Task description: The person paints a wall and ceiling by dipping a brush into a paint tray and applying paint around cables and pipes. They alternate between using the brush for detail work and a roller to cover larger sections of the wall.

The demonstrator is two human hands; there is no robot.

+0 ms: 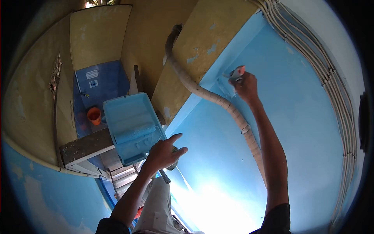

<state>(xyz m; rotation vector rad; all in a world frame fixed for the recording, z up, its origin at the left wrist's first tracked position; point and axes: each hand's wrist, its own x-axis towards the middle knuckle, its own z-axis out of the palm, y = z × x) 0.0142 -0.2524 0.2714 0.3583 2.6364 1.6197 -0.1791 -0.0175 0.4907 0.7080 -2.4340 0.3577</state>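
Note:
My right hand is raised against the blue wall, shut on a small paint brush whose tip touches the edge where blue paint meets yellow. My left hand is lower, gripping the handle of a paint roller; its index finger and thumb are stretched out. The hand sits beside a light-blue paint tray holding blue paint.
A taped pipe runs diagonally across the wall. Several white conduits curve along the right. An orange cup stands near a blue door. The tray rests on a paint-splashed plank, with a ladder below.

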